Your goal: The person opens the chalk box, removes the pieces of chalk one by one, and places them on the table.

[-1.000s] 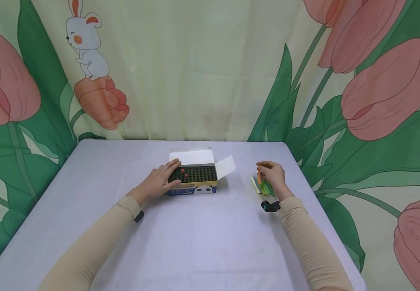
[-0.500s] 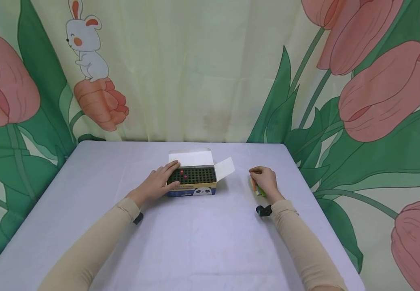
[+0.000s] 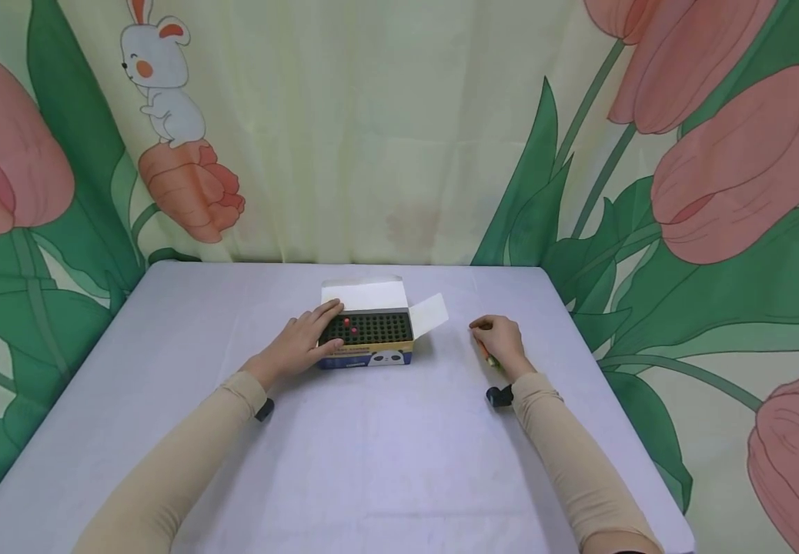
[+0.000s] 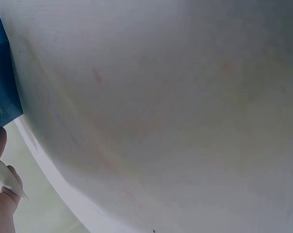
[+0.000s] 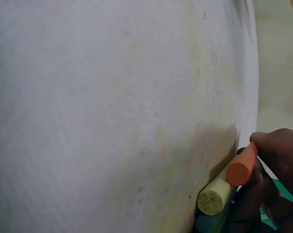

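Note:
A blue and yellow chalk box (image 3: 365,358) with a panda print stands on the table, its white lid raised. Inside is a dark holder (image 3: 380,329) full of holes, where a red chalk (image 3: 347,322) and a pink chalk (image 3: 354,331) stand. My left hand (image 3: 292,350) grips the box's left end, thumb at the front edge, fingers towards the back. To the right, my right hand (image 3: 501,340) pinches an orange chalk (image 5: 240,170) between thumb and fingers. Under it, in the right wrist view, are a pale yellow chalk (image 5: 214,198) and a blue-green chalk (image 5: 210,223); the hand hides most of the pile.
A white side flap (image 3: 429,314) sticks out from the box's right end. White cloth covers the table (image 3: 386,454), and a curtain (image 3: 399,154) printed with tulips and a rabbit hangs behind its far edge.
My right hand has shifted left and lower over the chalk pile, tilting the orange chalk from near upright and covering most of the other sticks. My left hand stays on the box.

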`<state>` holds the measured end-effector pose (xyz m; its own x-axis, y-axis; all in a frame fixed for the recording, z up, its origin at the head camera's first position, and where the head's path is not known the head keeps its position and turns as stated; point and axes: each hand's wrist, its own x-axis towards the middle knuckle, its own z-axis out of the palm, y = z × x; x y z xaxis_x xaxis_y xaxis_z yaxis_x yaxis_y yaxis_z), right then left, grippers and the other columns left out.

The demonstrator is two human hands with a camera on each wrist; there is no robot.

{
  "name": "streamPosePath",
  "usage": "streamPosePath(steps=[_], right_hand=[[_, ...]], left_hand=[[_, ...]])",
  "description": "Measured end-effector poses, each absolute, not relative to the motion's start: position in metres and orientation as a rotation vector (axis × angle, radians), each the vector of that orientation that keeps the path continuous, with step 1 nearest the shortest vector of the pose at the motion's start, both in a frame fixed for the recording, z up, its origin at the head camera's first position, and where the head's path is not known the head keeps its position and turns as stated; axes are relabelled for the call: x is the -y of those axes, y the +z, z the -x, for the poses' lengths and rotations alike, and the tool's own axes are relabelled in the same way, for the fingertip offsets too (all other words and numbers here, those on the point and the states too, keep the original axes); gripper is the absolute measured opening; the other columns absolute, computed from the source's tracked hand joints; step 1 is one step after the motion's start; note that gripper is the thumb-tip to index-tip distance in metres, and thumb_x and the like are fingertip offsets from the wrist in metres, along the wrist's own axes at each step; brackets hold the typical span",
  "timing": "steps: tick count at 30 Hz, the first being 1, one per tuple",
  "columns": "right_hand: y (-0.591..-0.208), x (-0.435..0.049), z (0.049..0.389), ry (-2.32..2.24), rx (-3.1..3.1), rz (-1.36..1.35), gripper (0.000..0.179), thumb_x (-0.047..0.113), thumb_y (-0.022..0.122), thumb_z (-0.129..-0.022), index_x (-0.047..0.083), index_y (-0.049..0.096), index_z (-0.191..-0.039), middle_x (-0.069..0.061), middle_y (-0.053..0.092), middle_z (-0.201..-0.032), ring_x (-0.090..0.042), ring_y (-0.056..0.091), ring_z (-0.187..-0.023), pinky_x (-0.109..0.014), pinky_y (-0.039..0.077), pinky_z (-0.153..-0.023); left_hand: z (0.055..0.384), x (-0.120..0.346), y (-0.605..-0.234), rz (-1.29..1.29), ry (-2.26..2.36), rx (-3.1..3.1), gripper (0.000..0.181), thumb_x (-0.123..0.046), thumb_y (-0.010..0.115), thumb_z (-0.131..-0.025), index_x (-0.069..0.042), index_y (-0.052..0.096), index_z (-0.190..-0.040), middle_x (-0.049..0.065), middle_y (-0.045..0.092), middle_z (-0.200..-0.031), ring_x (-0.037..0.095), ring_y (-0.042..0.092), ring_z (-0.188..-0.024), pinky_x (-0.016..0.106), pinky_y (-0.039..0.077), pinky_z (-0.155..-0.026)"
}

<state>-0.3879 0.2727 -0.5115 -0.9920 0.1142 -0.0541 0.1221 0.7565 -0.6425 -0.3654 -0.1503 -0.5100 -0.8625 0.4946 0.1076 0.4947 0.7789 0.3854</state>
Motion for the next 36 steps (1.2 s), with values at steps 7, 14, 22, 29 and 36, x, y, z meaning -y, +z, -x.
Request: streamPosePath(steps=[7, 14, 22, 29, 36], right_hand=[[-0.512, -0.276, 0.386, -1.052, -2.88, -0.13, 0.021, 0.017, 0.069, -0.098, 0.006, 0.078, -0.113, -0.017, 0.072, -0.124, -0.035, 0.061, -0.118, -0.05, 0.047, -0.103], [-0.513, -0.278, 0.385, -1.038, -2.852, -0.109, 0.02, 0.015, 0.068, -0.098, 0.005, 0.078, -0.114, -0.019, 0.069, -0.127, -0.037, 0.06, -0.123, -0.051, 0.048, -0.105], [-0.508, -0.277, 0.386, -1.025, -2.832, -0.13, 0.021, 0.015, 0.068, -0.099, 0.005, 0.077, -0.115, -0.019, 0.068, -0.129, -0.035, 0.059, -0.122, -0.05, 0.048, -0.104], [-0.507, -0.277, 0.387, -0.978, -2.853, -0.119, 0.022, 0.016, 0.068, -0.099, 0.004, 0.077, -0.115, -0.019, 0.07, -0.126, -0.035, 0.06, -0.121, -0.05, 0.048, -0.104], [-0.503, -0.278, 0.39, -0.964, -2.82, -0.116, 0.026, 0.02, 0.067, -0.1, 0.004, 0.076, -0.119, -0.019, 0.069, -0.128, -0.035, 0.059, -0.123, -0.051, 0.045, -0.107]], left_hand=[[0.364, 0.148, -0.506, 0.815, -0.646, 2.979, 0.078, -0.059, 0.046, -0.106, -0.02, 0.019, -0.168, 0.004, 0.018, -0.174, 0.041, 0.039, -0.147, 0.071, 0.03, -0.112], [0.365, 0.149, -0.505, 0.824, -0.628, 2.972, 0.078, -0.058, 0.047, -0.106, -0.018, 0.02, -0.168, 0.006, 0.019, -0.174, 0.043, 0.041, -0.145, 0.073, 0.031, -0.11], [0.365, 0.148, -0.504, 0.822, -0.621, 2.977, 0.079, -0.059, 0.047, -0.106, -0.018, 0.019, -0.168, 0.007, 0.018, -0.174, 0.043, 0.041, -0.145, 0.073, 0.031, -0.11], [0.364, 0.148, -0.501, 0.829, -0.625, 2.975, 0.079, -0.058, 0.049, -0.106, -0.017, 0.02, -0.168, 0.007, 0.019, -0.173, 0.043, 0.042, -0.144, 0.072, 0.032, -0.11], [0.365, 0.148, -0.503, 0.827, -0.621, 2.98, 0.079, -0.059, 0.048, -0.106, -0.018, 0.02, -0.168, 0.006, 0.019, -0.173, 0.042, 0.043, -0.143, 0.07, 0.034, -0.109]])
